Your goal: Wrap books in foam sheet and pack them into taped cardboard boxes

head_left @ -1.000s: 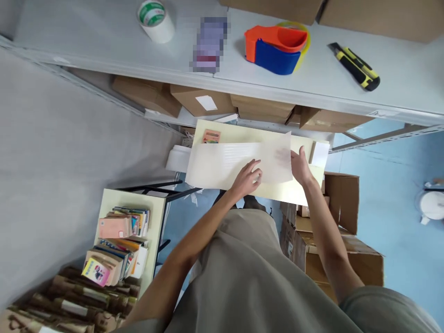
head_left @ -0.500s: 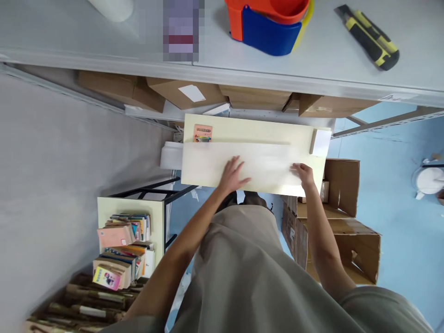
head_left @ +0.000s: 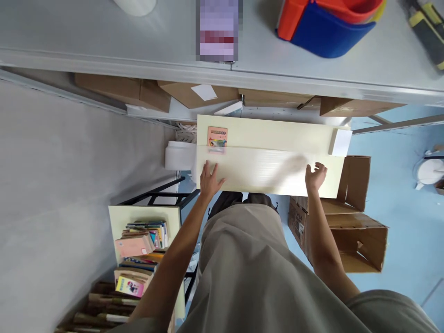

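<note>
A cream board (head_left: 277, 132) lies in front of me. Along its near half a clear plastic sheet (head_left: 249, 169) is spread flat, its far edge crossing the lower part of a small pink booklet (head_left: 218, 134) at the board's left. My left hand (head_left: 209, 181) rests on the sheet's left part, fingers spread, just below the booklet. Toward the right end is my right hand (head_left: 315, 176), fingers loosely curved and apart from the thumb, nothing seen between them. Whether it touches the sheet I cannot tell. A small white block (head_left: 342, 142) sits at the far right corner.
Beyond the board, a grey shelf (head_left: 138, 41) carries a blue and red holder (head_left: 335, 32) and a yellow-black utility knife (head_left: 428, 34). Cardboard boxes (head_left: 279, 99) stand beneath it. At left, stacked books (head_left: 133, 247) sit on a side table; open cartons (head_left: 360, 245) stand at right.
My left hand has slid left along the sheet. My right hand's fingers have opened. The sheet looks flatter and clearer now, with the booklet's lower part showing through. The camera view has shifted.
</note>
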A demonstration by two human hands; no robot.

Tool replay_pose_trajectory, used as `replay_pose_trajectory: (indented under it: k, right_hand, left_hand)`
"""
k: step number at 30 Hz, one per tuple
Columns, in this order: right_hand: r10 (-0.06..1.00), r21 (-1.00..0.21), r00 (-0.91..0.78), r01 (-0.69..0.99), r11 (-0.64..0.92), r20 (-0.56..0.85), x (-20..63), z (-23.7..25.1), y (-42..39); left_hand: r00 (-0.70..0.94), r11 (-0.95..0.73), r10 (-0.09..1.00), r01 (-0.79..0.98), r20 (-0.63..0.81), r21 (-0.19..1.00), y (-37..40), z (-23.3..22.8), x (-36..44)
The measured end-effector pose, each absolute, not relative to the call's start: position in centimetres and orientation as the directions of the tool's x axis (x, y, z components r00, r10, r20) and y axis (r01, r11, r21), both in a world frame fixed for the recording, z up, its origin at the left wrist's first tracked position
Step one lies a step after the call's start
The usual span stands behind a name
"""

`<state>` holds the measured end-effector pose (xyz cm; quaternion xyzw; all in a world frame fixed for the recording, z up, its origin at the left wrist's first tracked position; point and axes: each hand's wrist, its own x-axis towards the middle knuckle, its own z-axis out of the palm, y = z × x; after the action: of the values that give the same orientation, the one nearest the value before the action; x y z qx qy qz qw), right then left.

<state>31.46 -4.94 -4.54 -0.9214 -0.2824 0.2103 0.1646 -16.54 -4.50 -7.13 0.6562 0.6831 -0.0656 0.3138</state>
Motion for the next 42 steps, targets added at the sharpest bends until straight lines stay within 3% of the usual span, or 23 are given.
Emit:
replay_pose_trajectory:
  k: [4, 6, 8, 10, 13, 16, 21, 26, 31, 35, 37, 39, 42]
  right_hand:
    - [0.788, -0.567, 0.416, 0.548, -0.615, -0.453, 20.6, -4.1, -1.2]
    - [0.822, -0.616, 0.188, 0.579, -0.534, -0.537, 13.8, -4.5, 1.0]
    - [0.788, -0.593, 0.02, 0.646, -0.48, -0.616, 7.3, -5.1, 3.0]
    - [0.749, -0.532, -0.019, 0.716, -0.452, -0.662, 2.0, -5.8, 4.8]
    - [0.72, -0.427, 0.067, 0.766, -0.481, -0.69, -2.7, -6.8, 6.6]
    - [0.709, -0.383, 0.139, 0.762, -0.523, -0.692, -4.1, -7.5, 7.4]
    - [0.683, -0.366, 0.151, 0.751, -0.55, -0.715, -3.9, -8.5, 7.8]
    - [0.708, -0.386, 0.108, 0.776, -0.498, -0.698, -3.2, -9.2, 7.6]
    - [0.766, -0.588, -0.09, 0.699, -0.407, -0.637, 0.1, -10.1, 6.2]
    - [0.832, -0.765, -0.141, 0.499, -0.408, -0.536, 6.0, -11.2, 4.3]
    - [0.831, -0.8, -0.12, 0.374, -0.469, -0.543, 10.4, -11.6, 3.2]
    - [0.805, -0.803, -0.107, 0.223, -0.553, -0.584, 15.5, -11.6, 1.8]
    - [0.73, -0.733, -0.147, -0.04, -0.679, -0.668, 23.4, -10.6, -1.1]
  left_hand:
    - [0.075, 0.138, 0.862, 0.917, -0.501, 0.375, -3.6, -7.1, -17.2]
    - [0.063, 0.16, 0.868, 0.903, -0.492, 0.399, -2.3, -7.1, -17.8]
    - [0.041, 0.193, 0.86, 0.896, -0.508, 0.4, -0.2, -7.3, -18.5]
    - [0.022, 0.233, 0.833, 0.892, -0.553, 0.387, 2.4, -7.7, -19.2]
    - [-0.032, 0.324, 0.8, 0.863, -0.599, 0.387, 6.6, -8.3, -19.7]
    - [-0.138, 0.41, 0.834, 0.802, -0.534, 0.434, 10.1, -8.9, -18.8]
    - [-0.236, 0.505, 0.82, 0.728, -0.521, 0.464, 13.6, -9.7, -16.9]
    - [-0.124, 0.449, 0.802, 0.77, -0.584, 0.453, 15.5, -10.0, -18.0]
    - [-0.116, 0.251, 0.961, 0.747, -0.251, 0.615, 14.8, -7.0, -17.8]
    - [-0.151, 0.146, 0.987, 0.666, -0.059, 0.731, 10.8, -2.8, -14.6]
    - [-0.209, 0.213, 0.971, 0.517, -0.119, 0.829, 7.8, -1.7, -11.6]
    - [-0.204, 0.358, 0.928, 0.251, -0.312, 0.899, 4.5, -1.9, -7.8]
    - [-0.009, 0.616, 0.785, -0.088, -0.619, 0.783, 0.1, -4.5, -0.6]
